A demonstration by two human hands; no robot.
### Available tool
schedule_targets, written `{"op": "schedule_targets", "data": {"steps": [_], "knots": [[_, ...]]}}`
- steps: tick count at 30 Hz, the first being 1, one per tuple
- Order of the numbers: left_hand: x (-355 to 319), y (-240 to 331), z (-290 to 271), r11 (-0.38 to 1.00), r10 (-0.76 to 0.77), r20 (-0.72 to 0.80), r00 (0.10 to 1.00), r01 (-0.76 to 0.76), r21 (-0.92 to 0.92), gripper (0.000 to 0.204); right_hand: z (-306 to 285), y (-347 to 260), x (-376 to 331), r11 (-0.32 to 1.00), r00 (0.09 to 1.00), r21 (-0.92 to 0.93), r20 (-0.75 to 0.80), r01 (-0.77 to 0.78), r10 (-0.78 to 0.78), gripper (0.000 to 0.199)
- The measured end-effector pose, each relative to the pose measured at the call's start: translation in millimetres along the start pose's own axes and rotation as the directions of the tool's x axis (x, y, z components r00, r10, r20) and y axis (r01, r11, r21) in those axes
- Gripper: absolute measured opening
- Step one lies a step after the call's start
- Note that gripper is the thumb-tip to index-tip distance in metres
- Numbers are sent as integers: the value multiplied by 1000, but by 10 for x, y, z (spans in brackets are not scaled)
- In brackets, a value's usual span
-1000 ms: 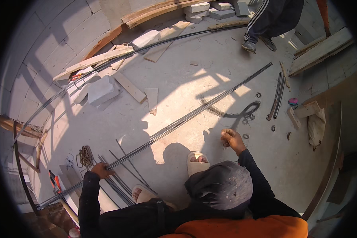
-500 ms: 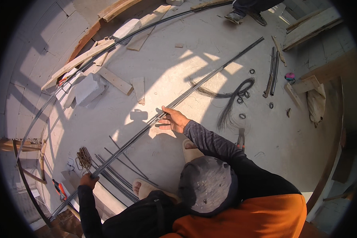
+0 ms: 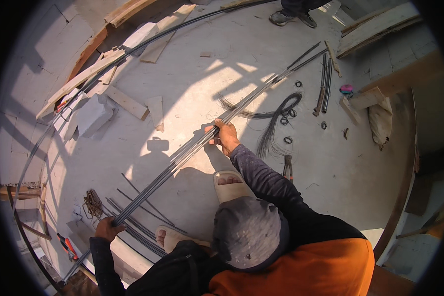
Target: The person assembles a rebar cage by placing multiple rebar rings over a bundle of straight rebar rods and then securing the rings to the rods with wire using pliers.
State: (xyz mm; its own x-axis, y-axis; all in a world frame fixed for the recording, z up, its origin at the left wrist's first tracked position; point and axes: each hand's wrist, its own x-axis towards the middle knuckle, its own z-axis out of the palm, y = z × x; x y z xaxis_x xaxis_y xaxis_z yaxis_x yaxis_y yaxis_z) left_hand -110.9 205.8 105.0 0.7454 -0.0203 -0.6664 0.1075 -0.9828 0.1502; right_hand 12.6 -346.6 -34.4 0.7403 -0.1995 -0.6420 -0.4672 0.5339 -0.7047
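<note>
A long bundle of thin grey steel rods (image 3: 168,166) slants across the floor from the lower left to the upper right. My left hand (image 3: 107,229) is closed round it towards its near end. Farther along, my right hand (image 3: 225,137) grips it from the right, fingers curled round the rods. At the far end the rods fan apart slightly. Below the bundle, shorter rods (image 3: 142,235) lie beside my left hand. A coil of rusty wire links (image 3: 92,204) sits just left of them, and red-handled pliers (image 3: 67,248) lie nearer the lower left.
Bent tie wire (image 3: 271,129) and small wire rings lie on the right, with pincers (image 3: 287,167) below. Two dark bars (image 3: 325,84) are farther right. White block pieces (image 3: 95,115) and boards (image 3: 128,102) lie left. A person's shoes (image 3: 282,18) stand at the far edge.
My right hand has gone from loosely spread fingers to a closed grip on the rods. The rods' far ends have fanned apart. The whole view has shifted slightly.
</note>
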Motion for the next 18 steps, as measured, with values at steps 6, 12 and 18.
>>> {"op": "schedule_targets", "data": {"steps": [6,12,18], "knots": [[13,484,-111,999,38,35,999,-38,-7,46,-185,-310,77,988,985,-5,-88,151,-151,22],[21,629,-145,992,122,21,992,-123,30,45,-238,-518,72,972,968,-18,-79,236,-237,16],[-81,737,-310,995,85,40,996,-82,-60,41,-183,-682,-74,943,942,18,-41,333,-332,14]]}}
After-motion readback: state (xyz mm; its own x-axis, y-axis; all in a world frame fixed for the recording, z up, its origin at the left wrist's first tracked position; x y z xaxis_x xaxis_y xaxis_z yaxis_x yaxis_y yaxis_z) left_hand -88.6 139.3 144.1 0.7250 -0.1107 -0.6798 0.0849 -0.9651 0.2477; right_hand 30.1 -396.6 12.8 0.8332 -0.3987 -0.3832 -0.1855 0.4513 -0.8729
